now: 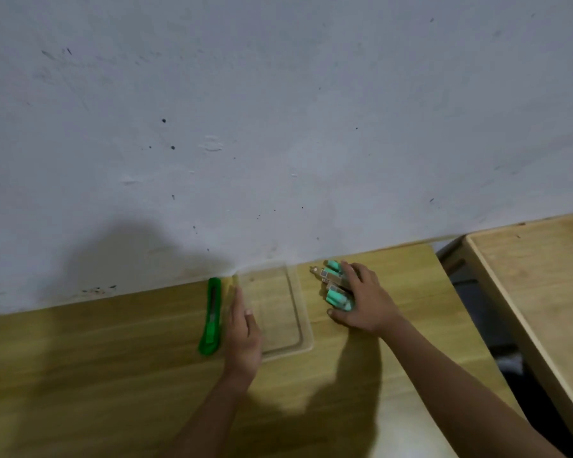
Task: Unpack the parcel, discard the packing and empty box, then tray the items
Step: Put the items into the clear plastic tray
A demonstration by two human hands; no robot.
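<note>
— Beside the left hand's (242, 335) outer edge, what is that green thing?
— A green utility knife (211, 317), lying flat on the wooden table (96, 358), just left of the little finger side and running the same way as the hand

— And the left hand itself?
— Fingers straight and close together, pressed flat along the left rim of a clear plastic tray (300, 305); they grip nothing. The tray floor ahead of the thumb is bare

— What lies past the tray's right rim?
— A small cluster of mint-green capped items (334, 285) with tan bodies, on the table just outside the tray. They are too blurred to name more closely

— Is the right hand (361, 299) holding them?
— It is cupped over them, fingers curled round the far side, thumb below the nearest cap. Whether they are lifted I cannot tell

— Anything further right?
— A second wooden table (543, 292), apart across a dark gap
</note>
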